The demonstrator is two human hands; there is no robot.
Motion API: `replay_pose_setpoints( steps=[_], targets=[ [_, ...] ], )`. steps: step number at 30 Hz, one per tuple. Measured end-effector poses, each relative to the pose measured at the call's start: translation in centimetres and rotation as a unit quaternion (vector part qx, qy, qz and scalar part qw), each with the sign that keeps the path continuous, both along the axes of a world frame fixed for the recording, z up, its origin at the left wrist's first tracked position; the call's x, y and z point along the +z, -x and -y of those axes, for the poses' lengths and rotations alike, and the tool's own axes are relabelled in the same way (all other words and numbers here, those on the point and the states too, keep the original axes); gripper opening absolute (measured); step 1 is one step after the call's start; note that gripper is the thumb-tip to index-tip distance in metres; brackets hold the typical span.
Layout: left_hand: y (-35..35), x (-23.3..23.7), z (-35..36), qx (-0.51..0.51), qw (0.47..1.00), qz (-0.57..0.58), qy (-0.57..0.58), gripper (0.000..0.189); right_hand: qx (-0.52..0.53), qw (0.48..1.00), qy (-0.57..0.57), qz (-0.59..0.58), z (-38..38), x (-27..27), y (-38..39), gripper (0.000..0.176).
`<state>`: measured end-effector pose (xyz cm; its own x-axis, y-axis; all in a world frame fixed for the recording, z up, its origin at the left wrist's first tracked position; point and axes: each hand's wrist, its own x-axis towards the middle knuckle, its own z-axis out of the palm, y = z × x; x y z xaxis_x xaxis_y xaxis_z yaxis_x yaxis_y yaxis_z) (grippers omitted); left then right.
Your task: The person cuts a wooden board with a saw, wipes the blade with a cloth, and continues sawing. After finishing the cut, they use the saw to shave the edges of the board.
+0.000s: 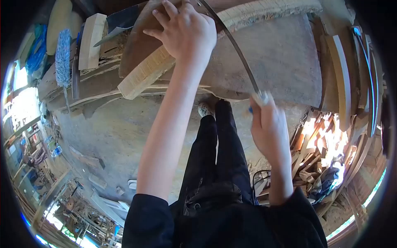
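My left hand lies with spread fingers over a curved length of pale wood, whose rough-edged far part shows beyond the hand. My right hand is closed around the pale handle of a long, narrow, dark metal tool, and motion blurs the knuckles. The tool slants up and left from this hand; its far end is near the fingers of my left hand. Under the curved wood are a wide grey-brown board and a reddish-brown board.
On the left lie a pale wood block, a saw blade and a fluffy blue-grey brush. Curved strips stand at the right, above scrap wood. My shoe is close to the bench edge.
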<state>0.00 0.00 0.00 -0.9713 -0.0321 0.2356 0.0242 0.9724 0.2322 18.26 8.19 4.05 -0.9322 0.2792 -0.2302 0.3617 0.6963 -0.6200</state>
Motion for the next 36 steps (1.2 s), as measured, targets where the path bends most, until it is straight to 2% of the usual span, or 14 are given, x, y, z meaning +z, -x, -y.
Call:
replay_pose_setpoints(
  steps=[2,4,7,8,11,14,16,19,20,25,27,31,34,36],
  targets=[
    [0.3,0.1,0.2,0.000,0.999,-0.039,0.000,0.044,0.000,0.999,0.029,-0.016,-0.2,-0.4,-1.4,0.014],
    [-0.9,0.1,-0.9,0.009,0.999,0.003,-0.037,0.044,-0.013,0.997,-0.021,0.072,-0.7,2.3,-2.8,0.013],
    [0.2,-0.8,0.3,0.002,0.999,-0.041,-0.023,0.045,0.013,0.999,-0.027,0.039,-0.2,1.1,0.5,0.014],
    [0.2,-0.6,0.1,0.008,0.999,-0.040,-0.014,0.046,0.050,0.996,-0.051,-0.055,-0.4,0.1,2.1,0.015],
    [0.6,-0.9,0.2,0.010,0.999,-0.043,-0.014,0.048,0.031,0.997,-0.073,0.000,0.7,-0.1,4.4,0.014],
    [0.1,0.6,-0.2,0.031,0.999,-0.006,-0.018,0.050,0.061,0.990,-0.114,0.051,-0.3,0.5,-0.8,0.016],
    [0.4,-0.1,-0.2,0.027,0.999,-0.024,-0.011,0.050,-0.017,0.985,0.018,0.173,-0.5,2.8,-3.4,0.021],
    [0.6,-0.4,0.2,0.032,0.999,-0.027,-0.010,0.051,0.074,0.986,-0.064,0.132,-0.8,3.5,-3.6,0.019],
    [0.4,-0.3,0.0,0.029,0.999,-0.023,-0.013,0.051,0.057,0.991,-0.103,0.057,-0.5,3.0,-2.7,0.017],
    [0.2,-0.5,-0.2,0.034,0.996,-0.086,-0.016,0.058,0.043,0.991,0.003,0.129,-1.5,2.3,4.2,0.016],
    [-0.2,-0.6,-0.4,0.041,0.992,-0.119,0.024,0.059,0.030,0.998,0.018,0.058,-0.8,1.0,2.2,0.015],
    [-0.6,1.4,-0.9,0.055,0.998,0.015,0.030,0.060,-0.012,0.996,0.029,0.085,0.0,2.0,-2.8,0.015],
    [-0.7,1.2,-0.8,0.050,0.998,0.010,0.027,0.059,-0.053,0.986,0.042,0.155,0.5,2.6,-2.6,0.017],
    [0.1,0.7,-0.7,0.046,0.998,-0.006,0.044,0.058,-0.044,0.990,0.034,0.133,0.3,2.9,-1.7,0.018]
  ],
)
